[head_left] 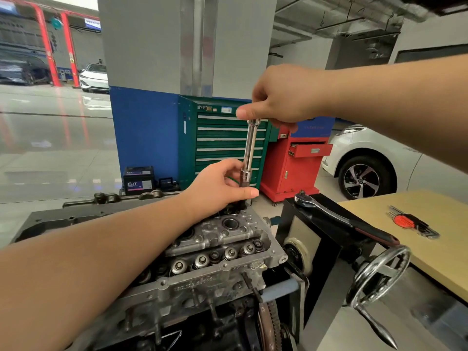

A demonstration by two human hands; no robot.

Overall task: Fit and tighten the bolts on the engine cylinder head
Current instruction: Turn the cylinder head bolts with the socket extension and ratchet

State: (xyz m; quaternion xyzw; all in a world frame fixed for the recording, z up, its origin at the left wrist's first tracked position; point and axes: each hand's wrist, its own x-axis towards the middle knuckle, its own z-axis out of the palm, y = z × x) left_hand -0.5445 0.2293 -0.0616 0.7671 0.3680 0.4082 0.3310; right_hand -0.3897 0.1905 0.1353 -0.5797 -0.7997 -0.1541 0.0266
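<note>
**Now: extension upright over head's far end**

Upright extension (250, 145), top pinched by right hand (283, 97), socket (245, 177) gripped by left hand (217, 188) at far end of cylinder head (222, 239). Ratchet (339, 219) lying on stand; hex keys (410, 221) on counter (430, 249).

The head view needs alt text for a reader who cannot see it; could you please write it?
Two bare hands hold a chrome socket extension upright over the far end of an engine cylinder head: right hand at its top, left hand at the socket. A ratchet lies nearby.

A green tool cabinet (222, 145) stands beside a red cabinet (293, 160), white car (374, 158) behind.
</note>
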